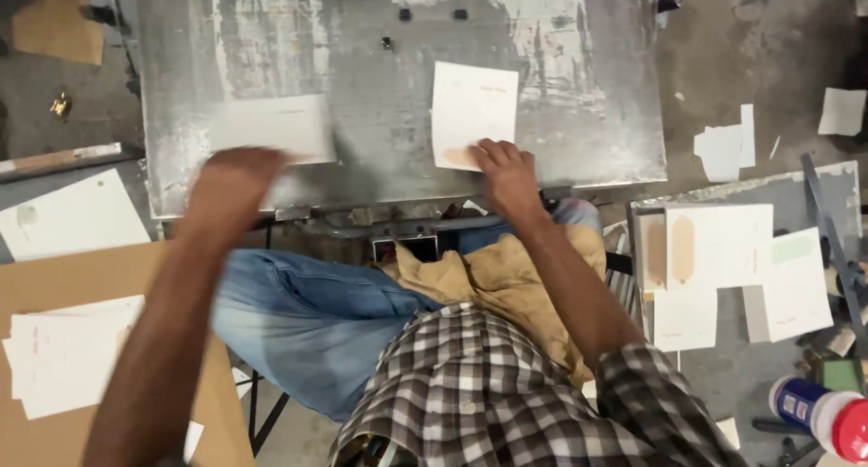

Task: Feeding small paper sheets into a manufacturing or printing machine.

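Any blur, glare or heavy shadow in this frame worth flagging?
Head view: the left hand and the sheet it holds are motion-blurred; the right hand and its card are sharp; the metal table shows soft glare, no hard shadows.

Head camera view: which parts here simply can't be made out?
- Left hand and the white paper sheet at it: motion blur hides the grip.
- Red-capped blue can: cut off by the right edge.
- Right hand covers the lower corner of the white printed card.
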